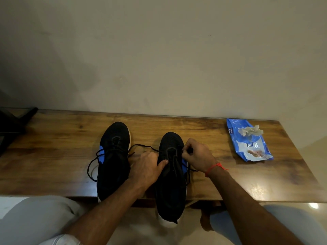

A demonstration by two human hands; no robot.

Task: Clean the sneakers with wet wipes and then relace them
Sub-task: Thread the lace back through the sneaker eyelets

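Note:
Two black sneakers with blue side patches stand toe-away on the wooden table (53,156). The left sneaker (114,161) has its black lace hanging loose over both sides. The right sneaker (170,177) sticks out over the table's front edge. My left hand (147,167) grips the right sneaker's left side, thumb on its upper. My right hand (196,154) pinches the black lace (143,145) at the eyelets on the shoe's right side. That lace runs in a loop toward the left sneaker.
A blue wet-wipe pack (247,140) lies at the table's back right with a crumpled used wipe (249,130) on top. A dark object (12,124) sits at the far left. A plain wall stands behind the table. My knees are below the front edge.

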